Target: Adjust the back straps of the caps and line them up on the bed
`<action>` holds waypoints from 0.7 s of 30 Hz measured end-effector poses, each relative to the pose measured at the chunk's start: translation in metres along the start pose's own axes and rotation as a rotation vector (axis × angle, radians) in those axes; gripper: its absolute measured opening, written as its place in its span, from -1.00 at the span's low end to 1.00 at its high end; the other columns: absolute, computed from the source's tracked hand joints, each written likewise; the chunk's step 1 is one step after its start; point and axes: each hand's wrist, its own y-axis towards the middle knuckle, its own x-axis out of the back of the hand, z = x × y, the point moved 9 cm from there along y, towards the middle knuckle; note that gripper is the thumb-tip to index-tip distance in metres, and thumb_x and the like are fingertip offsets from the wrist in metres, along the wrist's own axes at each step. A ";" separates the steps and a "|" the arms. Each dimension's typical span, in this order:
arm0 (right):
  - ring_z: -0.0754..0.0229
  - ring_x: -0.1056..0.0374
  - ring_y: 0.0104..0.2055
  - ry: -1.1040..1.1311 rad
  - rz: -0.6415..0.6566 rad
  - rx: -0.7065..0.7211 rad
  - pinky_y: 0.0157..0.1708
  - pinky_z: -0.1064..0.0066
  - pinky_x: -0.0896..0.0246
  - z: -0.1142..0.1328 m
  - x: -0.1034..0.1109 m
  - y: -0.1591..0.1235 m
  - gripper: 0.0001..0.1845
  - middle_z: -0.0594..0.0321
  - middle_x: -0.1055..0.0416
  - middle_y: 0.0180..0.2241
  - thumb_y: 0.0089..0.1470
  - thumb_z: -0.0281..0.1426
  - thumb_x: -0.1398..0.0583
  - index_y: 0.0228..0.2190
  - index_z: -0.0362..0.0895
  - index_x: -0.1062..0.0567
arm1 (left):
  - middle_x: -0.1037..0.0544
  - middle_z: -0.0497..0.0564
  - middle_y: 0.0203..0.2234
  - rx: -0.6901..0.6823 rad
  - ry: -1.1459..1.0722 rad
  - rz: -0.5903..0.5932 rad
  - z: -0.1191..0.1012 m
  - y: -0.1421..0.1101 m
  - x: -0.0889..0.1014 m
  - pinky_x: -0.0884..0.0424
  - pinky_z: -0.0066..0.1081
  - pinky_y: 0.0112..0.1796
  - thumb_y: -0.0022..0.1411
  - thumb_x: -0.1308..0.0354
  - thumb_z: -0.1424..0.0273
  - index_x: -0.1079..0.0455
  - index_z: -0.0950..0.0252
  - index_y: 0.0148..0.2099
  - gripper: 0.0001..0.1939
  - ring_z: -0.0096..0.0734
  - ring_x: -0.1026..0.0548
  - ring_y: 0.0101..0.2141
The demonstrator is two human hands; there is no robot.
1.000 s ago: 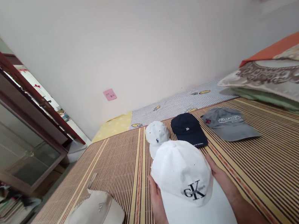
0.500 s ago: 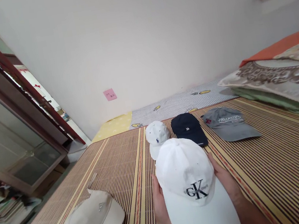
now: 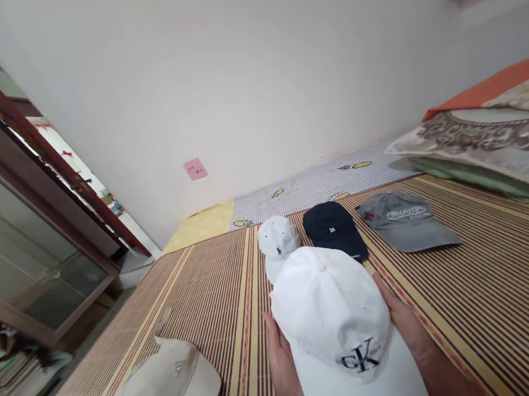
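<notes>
A white baseball cap with black "CK" lettering is held up in front of me, its brim toward me. My left hand grips its left side, and my right hand grips the right side; the cap hides most of the fingers. Beyond it on the striped mat lie a smaller white cap with a dark emblem, a navy cap and a grey cap with white lettering. To the left of my hands rests a beige visor-like cap.
The bamboo-striped mat covers the bed. Pillows are stacked at the right. A pink note is stuck to the wall behind. At the left stand a glass-panelled door and a pile of books.
Both hands have lowered the white CK cap slightly and drawn it nearer, its crown tipping toward me. The other caps have stayed in place.
</notes>
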 end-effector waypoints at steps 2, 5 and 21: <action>-0.15 -0.31 0.36 -0.001 -0.009 0.022 0.41 -0.09 -0.06 0.003 0.006 -0.001 -0.24 0.08 -0.58 0.15 0.20 0.17 -0.19 0.19 -0.07 -0.56 | -0.35 -0.08 0.41 -0.043 -0.049 0.028 -0.006 0.000 -0.008 0.23 -0.05 0.46 0.40 0.20 -0.20 -0.41 -0.02 0.34 -0.29 -0.04 0.02 0.50; -0.17 -0.29 0.38 -0.018 -0.022 0.029 0.43 -0.08 -0.01 0.003 0.011 -0.003 -0.21 0.04 -0.54 0.20 0.18 0.16 -0.22 0.22 -0.09 -0.52 | -0.39 -0.07 0.39 -0.069 -0.082 0.114 -0.013 -0.002 -0.026 0.29 -0.07 0.46 0.45 0.30 -0.13 -0.54 0.02 0.24 -0.28 -0.07 0.03 0.50; -0.22 -0.33 0.34 -0.176 0.003 -0.012 0.35 -0.05 -0.20 -0.004 0.021 -0.004 -0.25 0.00 -0.62 0.09 0.05 0.27 -0.26 -0.01 -0.03 -0.70 | -0.45 0.08 0.34 0.035 0.033 -0.057 -0.020 -0.018 -0.016 0.10 0.02 0.45 0.29 0.05 -0.29 -0.49 0.10 0.28 -0.21 0.04 -0.03 0.49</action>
